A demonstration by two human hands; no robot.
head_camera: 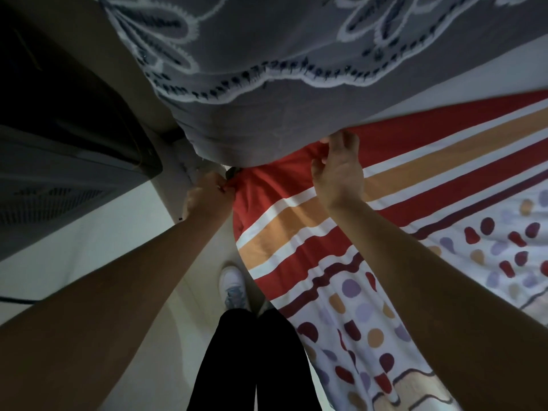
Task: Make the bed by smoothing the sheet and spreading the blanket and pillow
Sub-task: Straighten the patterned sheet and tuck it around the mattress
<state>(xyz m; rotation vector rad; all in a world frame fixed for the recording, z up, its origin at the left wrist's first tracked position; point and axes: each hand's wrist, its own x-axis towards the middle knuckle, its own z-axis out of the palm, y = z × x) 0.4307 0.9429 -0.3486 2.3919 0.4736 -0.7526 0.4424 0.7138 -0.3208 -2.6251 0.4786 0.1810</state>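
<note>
The fingers (221,185) of the left hand (207,194) are curled tight on a red bunch at the corner of the sheet (284,232), in the middle of the scene. The right hand (338,173) is just to the right and a bit farther away. Its fingers (318,170) pinch a red fold of the same sheet, right at the edge of the grey flowered cloth (267,108). That grey cloth lies on the far side, on top of the sheet. I cannot tell if it is the blanket or the pillow. The sheet has red and orange stripes, then dots. It spreads out to the right and hangs down on the near side, close to a white shoe (232,281) on the pale floor (89,232). I think this is the sheet step, with the corner being pulled flat. Next, both hands should tug the corner snug and even, then let go and press the wrinkles out toward the right.
</note>
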